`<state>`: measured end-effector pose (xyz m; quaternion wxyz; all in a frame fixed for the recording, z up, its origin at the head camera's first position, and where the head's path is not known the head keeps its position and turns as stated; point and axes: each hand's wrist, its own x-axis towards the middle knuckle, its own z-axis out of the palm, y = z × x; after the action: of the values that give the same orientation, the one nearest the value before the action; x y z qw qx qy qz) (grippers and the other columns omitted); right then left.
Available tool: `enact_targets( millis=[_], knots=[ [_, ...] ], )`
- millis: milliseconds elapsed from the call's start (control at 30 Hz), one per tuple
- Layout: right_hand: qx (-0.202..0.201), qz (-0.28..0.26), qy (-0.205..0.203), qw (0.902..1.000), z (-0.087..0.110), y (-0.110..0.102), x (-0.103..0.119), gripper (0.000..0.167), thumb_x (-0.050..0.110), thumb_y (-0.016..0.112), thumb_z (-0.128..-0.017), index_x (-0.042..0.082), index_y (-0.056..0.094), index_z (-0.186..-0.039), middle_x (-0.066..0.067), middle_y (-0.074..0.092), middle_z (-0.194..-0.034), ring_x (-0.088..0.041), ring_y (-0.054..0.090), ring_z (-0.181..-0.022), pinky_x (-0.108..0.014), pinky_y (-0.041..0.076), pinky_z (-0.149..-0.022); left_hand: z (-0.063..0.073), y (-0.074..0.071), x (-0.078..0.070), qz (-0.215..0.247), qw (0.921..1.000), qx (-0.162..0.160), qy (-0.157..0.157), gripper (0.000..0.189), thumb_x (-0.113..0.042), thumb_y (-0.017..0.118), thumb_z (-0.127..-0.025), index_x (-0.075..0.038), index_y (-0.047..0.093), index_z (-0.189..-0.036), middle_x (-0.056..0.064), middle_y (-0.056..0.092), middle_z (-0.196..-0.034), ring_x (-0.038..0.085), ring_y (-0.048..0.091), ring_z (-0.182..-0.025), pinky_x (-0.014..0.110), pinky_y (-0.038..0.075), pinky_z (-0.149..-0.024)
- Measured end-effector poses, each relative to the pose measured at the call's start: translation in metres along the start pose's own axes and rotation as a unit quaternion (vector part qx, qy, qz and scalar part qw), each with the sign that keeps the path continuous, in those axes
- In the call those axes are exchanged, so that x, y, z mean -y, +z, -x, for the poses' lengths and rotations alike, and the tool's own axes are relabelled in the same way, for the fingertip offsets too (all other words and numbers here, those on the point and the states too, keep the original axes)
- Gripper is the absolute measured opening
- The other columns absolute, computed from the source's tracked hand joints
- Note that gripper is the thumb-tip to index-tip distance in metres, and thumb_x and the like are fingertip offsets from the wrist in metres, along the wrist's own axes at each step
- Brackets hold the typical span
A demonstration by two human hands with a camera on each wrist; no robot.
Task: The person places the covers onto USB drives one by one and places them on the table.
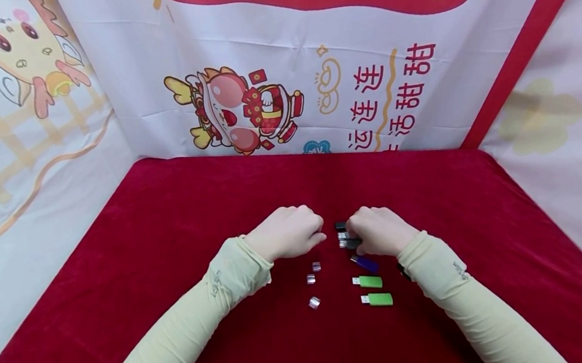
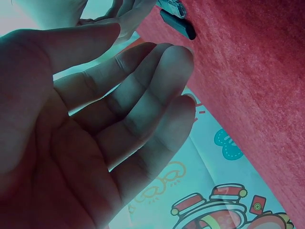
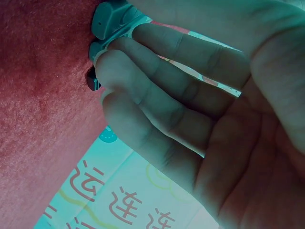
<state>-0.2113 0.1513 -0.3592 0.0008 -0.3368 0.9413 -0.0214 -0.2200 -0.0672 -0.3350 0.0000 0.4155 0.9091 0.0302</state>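
My left hand [image 1: 290, 232] is above the red cloth, its fingers loosely bent with nothing in them in the left wrist view. Opposite it, my right hand [image 1: 380, 230] is at the row of dark USB sticks [image 1: 348, 244], partly covering them. In the right wrist view its relaxed fingers [image 3: 143, 90] reach right beside a dark USB stick [image 3: 106, 21]. Below that hand lie a blue USB stick [image 1: 366, 263] and two green ones, an upper green USB stick [image 1: 371, 282] and a lower green USB stick [image 1: 380, 300]. Their metal plugs point left.
Three small clear pieces lie left of the sticks, one of them a clear piece [image 1: 314, 302] nearest me. A dark object [image 1: 404, 271] shows partly beside the right sleeve. Red cloth [image 1: 218, 188] covers the table, with a printed white curtain [image 1: 144, 73] behind.
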Motion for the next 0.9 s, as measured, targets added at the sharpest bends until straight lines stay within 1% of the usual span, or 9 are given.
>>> enact_targets(
  millis=[133, 233, 367, 467, 533, 633, 767, 900],
  knots=[
    [-0.009, 0.010, 0.000, 0.9999, 0.002, -0.006, 0.001, 0.024, 0.016, 0.090, -0.069, 0.013, 0.066, -0.069, 0.008, 0.051, -0.062, -0.010, 0.049, -0.054, -0.029, 0.046, -0.050, 0.000, -0.001, 0.001, -0.002, 1.0000, -0.002, -0.003, 0.022, -0.033, 0.065, -0.095, -0.019, 0.065, -0.078, -0.005, 0.054, -0.070, 0.012, 0.057, -0.067, 0.028, 0.049, -0.061],
    [-0.014, 0.012, 0.008, 0.9998, 0.004, -0.014, 0.003, 0.022, 0.017, 0.089, -0.070, 0.014, 0.067, -0.069, 0.008, 0.052, -0.062, -0.010, 0.050, -0.055, -0.028, 0.046, -0.050, 0.000, -0.001, 0.002, -0.005, 1.0000, 0.000, -0.007, 0.021, -0.034, 0.065, -0.095, -0.019, 0.066, -0.080, -0.005, 0.054, -0.070, 0.011, 0.057, -0.067, 0.028, 0.049, -0.061],
    [-0.026, 0.010, 0.023, 0.9994, 0.008, -0.025, 0.005, 0.021, 0.018, 0.085, -0.074, 0.015, 0.065, -0.068, 0.008, 0.052, -0.061, -0.010, 0.050, -0.054, -0.028, 0.045, -0.048, 0.001, -0.002, 0.003, 0.007, 0.9998, 0.012, -0.013, 0.019, -0.033, 0.066, -0.095, -0.018, 0.067, -0.083, -0.006, 0.054, -0.070, 0.010, 0.055, -0.065, 0.027, 0.048, -0.061],
    [-0.033, 0.008, 0.033, 0.9989, 0.013, -0.030, 0.006, 0.018, 0.021, 0.084, -0.077, 0.014, 0.068, -0.072, 0.007, 0.055, -0.063, -0.010, 0.051, -0.056, -0.028, 0.046, -0.050, 0.002, -0.004, 0.004, 0.015, 0.9994, 0.023, -0.021, 0.019, -0.033, 0.066, -0.095, -0.017, 0.067, -0.084, -0.006, 0.053, -0.070, 0.010, 0.054, -0.064, 0.027, 0.047, -0.060],
    [-0.027, 0.000, 0.036, 0.9990, 0.016, -0.030, 0.006, 0.016, 0.023, 0.084, -0.078, 0.013, 0.071, -0.077, 0.006, 0.058, -0.066, -0.010, 0.052, -0.057, -0.028, 0.048, -0.051, 0.003, -0.005, 0.003, 0.014, 0.9992, 0.027, -0.026, 0.018, -0.033, 0.066, -0.095, -0.017, 0.067, -0.085, -0.006, 0.053, -0.070, 0.009, 0.053, -0.064, 0.026, 0.047, -0.060],
    [-0.007, -0.020, 0.039, 0.9990, 0.024, -0.029, 0.006, 0.018, 0.026, 0.084, -0.078, 0.012, 0.074, -0.083, 0.009, 0.057, -0.067, -0.008, 0.051, -0.057, -0.026, 0.047, -0.052, 0.004, -0.006, 0.003, 0.015, 0.9990, 0.029, -0.029, 0.018, -0.033, 0.066, -0.095, -0.018, 0.067, -0.086, -0.006, 0.053, -0.070, 0.009, 0.053, -0.065, 0.026, 0.047, -0.061],
    [0.021, -0.043, 0.039, 0.9981, 0.034, -0.026, 0.005, 0.019, 0.028, 0.084, -0.078, 0.013, 0.074, -0.085, 0.013, 0.054, -0.066, -0.005, 0.048, -0.056, -0.023, 0.045, -0.051, 0.003, -0.007, 0.002, 0.021, 0.9990, 0.031, -0.024, 0.018, -0.032, 0.066, -0.095, -0.017, 0.067, -0.085, -0.006, 0.053, -0.069, 0.009, 0.053, -0.064, 0.027, 0.047, -0.061],
    [0.031, -0.056, 0.033, 0.9974, 0.040, -0.027, 0.002, 0.021, 0.026, 0.084, -0.078, 0.011, 0.074, -0.090, 0.013, 0.054, -0.067, -0.006, 0.048, -0.058, -0.025, 0.046, -0.053, 0.003, -0.007, 0.002, 0.014, 0.9987, 0.041, -0.027, 0.019, -0.032, 0.065, -0.096, -0.018, 0.065, -0.083, -0.007, 0.052, -0.067, 0.008, 0.053, -0.061, 0.027, 0.047, -0.061]
  ],
)
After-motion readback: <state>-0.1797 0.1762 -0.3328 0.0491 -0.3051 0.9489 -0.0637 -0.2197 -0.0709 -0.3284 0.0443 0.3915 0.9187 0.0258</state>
